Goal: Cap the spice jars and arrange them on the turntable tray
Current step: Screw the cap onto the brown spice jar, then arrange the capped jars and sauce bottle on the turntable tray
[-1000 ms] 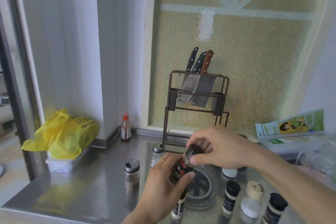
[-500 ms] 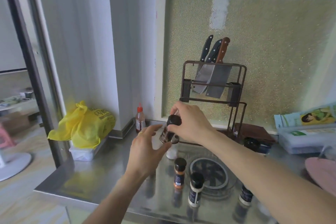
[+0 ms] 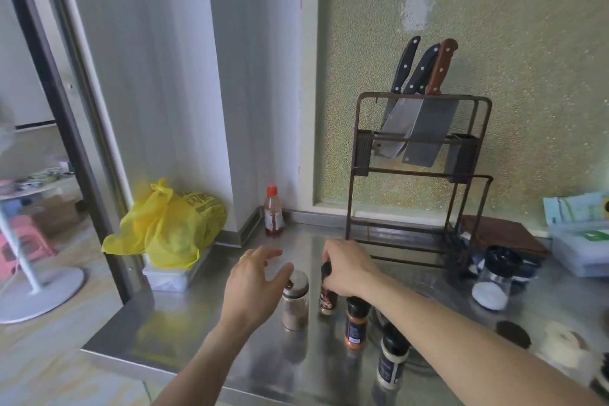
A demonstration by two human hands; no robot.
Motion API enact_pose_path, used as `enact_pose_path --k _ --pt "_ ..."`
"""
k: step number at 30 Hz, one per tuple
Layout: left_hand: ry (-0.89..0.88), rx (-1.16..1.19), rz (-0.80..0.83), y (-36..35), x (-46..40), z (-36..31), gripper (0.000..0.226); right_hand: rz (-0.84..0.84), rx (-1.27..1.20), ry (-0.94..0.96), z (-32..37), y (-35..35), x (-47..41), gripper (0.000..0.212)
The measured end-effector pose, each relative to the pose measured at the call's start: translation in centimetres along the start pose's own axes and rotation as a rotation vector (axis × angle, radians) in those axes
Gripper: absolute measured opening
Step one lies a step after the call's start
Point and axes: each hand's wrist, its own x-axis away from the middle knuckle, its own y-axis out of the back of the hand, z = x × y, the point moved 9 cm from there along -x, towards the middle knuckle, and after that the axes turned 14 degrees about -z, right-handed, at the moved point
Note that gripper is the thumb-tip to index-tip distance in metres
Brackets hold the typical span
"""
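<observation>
My right hand [image 3: 347,269] grips the black cap of a dark spice jar [image 3: 328,298] that stands upright on the steel counter. My left hand [image 3: 253,280] hovers open just left of it, fingers spread over a silver-capped jar of brown spice [image 3: 295,301]. In front of them stand an orange-labelled jar with a black cap [image 3: 356,323] and a white-filled jar with a black cap [image 3: 392,359]. The turntable tray is almost wholly hidden behind my right forearm. A glass jar of white powder [image 3: 493,283] stands at the right.
A knife rack with three knives [image 3: 418,155] stands at the back of the counter [image 3: 184,323]. A red-capped sauce bottle [image 3: 273,211] sits in the corner, a yellow bag [image 3: 171,224] on a box at left. Loose caps [image 3: 513,333] and containers lie at right.
My right hand has lowered the dark jar from mid-air onto the counter beside the silver-capped jar. My left hand let go of it and opened. The camera swung left.
</observation>
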Motion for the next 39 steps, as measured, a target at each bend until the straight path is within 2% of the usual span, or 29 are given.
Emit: enact_pose_path --k 8,13,17,18,21,23,26,28,34,39 --pt "0.091 -0.072 0.027 -5.6 -8.2 3.0 0.043 0.084 -0.090 0.029 -1.2 -0.2 1.1 0.054" --pt "0.153 -0.142 0.053 -10.7 -15.2 4.4 0.049 0.022 -0.252 0.015 -3.4 4.2 3.7 0.048" --pt "0.310 -0.096 0.023 -14.0 -19.5 6.0 0.058 -0.034 -0.317 -0.068 -7.6 7.0 5.6 0.037" --pt "0.337 -0.104 0.018 -14.7 -20.2 6.5 0.061 -0.054 -0.352 -0.102 -8.9 7.5 6.0 0.037" --pt "0.384 -0.133 0.025 -16.8 -22.3 8.6 0.071 -0.131 -0.442 -0.205 -12.9 8.1 7.5 0.058" --pt "0.393 -0.148 0.046 -18.1 -22.9 9.6 0.069 -0.168 -0.483 -0.240 -14.8 8.4 8.1 0.056" --pt "0.329 -0.177 0.028 -18.6 -23.1 9.5 0.045 -0.180 -0.495 -0.247 -16.1 8.5 8.4 0.034" --pt "0.271 -0.196 -0.032 -17.3 -22.7 8.2 0.036 -0.177 -0.499 -0.265 -16.6 8.4 8.6 0.031" --pt "0.043 0.028 -0.096 -7.3 -18.7 -2.1 0.037 -0.235 -0.458 -0.283 -17.0 10.7 9.9 0.031" --pt "-0.127 0.183 0.015 -0.3 -12.7 -12.3 0.038 -0.300 -0.479 -0.311 -17.4 13.2 12.0 0.028"
